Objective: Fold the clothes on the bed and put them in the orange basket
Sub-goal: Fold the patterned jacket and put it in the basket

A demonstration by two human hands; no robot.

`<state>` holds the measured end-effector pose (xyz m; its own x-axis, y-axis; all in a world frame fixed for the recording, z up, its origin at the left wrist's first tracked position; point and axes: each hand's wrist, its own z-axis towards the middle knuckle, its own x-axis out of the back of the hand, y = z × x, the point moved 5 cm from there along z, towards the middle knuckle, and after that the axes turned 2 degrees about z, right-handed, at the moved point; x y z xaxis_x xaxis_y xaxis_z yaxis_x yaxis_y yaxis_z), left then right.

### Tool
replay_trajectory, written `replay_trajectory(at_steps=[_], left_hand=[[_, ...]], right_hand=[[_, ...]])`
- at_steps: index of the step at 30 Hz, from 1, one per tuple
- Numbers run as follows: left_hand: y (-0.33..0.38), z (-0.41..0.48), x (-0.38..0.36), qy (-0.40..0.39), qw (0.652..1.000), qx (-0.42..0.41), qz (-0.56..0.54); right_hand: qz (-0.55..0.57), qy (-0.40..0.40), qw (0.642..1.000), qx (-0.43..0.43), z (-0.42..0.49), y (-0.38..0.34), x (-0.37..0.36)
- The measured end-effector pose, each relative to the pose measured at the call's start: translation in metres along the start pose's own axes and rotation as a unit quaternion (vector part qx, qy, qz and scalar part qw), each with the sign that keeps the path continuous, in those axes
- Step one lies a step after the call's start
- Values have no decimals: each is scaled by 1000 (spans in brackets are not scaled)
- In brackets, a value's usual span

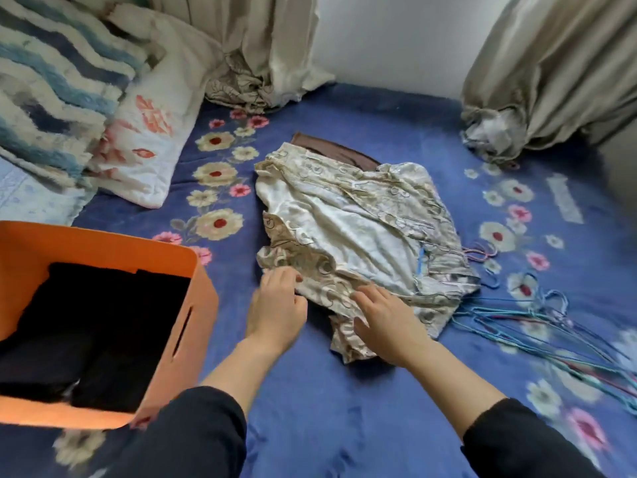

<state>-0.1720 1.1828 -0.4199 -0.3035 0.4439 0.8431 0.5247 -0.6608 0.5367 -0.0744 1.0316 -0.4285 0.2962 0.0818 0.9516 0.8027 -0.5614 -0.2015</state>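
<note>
A crumpled cream and beige patterned garment (358,229) lies in the middle of the blue floral bed. A brown garment (331,151) peeks out from under its far edge. My left hand (277,305) has its fingers curled at the garment's near left edge, pinching the cloth. My right hand (386,319) rests flat on the near hem with fingers spread. The orange basket (193,305) stands on the bed at the left, holding folded black clothes (93,332).
Several thin wire hangers (537,315) lie on the blue floral bedspread (344,408) at the right. A floral pillow (151,132) and a striped fluffy blanket (51,84) sit at the back left. Beige curtains (551,70) hang down to the bed at the back.
</note>
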Motion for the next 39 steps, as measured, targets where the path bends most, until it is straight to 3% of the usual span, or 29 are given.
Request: replay_trajectory(at_steps=[6,9,14,18,24,26,32,39], left_hand=[[103,-42,-157,-187,980,-5,67],[140,-46,-212,-223,968,-57,101],[170,3,-268,-194,966,-114,131],[174,57,-293,-143,975,-109,129],[180,76,-338,-189,968,-69,148],[183,59,-355,-193,957,-123,178],[191,12,-378,-90,942,-271,174],[188,-17,-385,-116,922,-324,177]], right_hand=[[4,-86,984,-157,-96,165,-32],[19,-114,970,-215,-124,223,-51],[49,-126,958,-253,-115,290,-79],[67,-75,967,-235,-68,324,-90],[113,9,974,-198,3,358,-103],[110,9,973,-203,13,367,-112],[93,22,955,-280,27,376,-116],[139,38,893,-426,24,379,-123]])
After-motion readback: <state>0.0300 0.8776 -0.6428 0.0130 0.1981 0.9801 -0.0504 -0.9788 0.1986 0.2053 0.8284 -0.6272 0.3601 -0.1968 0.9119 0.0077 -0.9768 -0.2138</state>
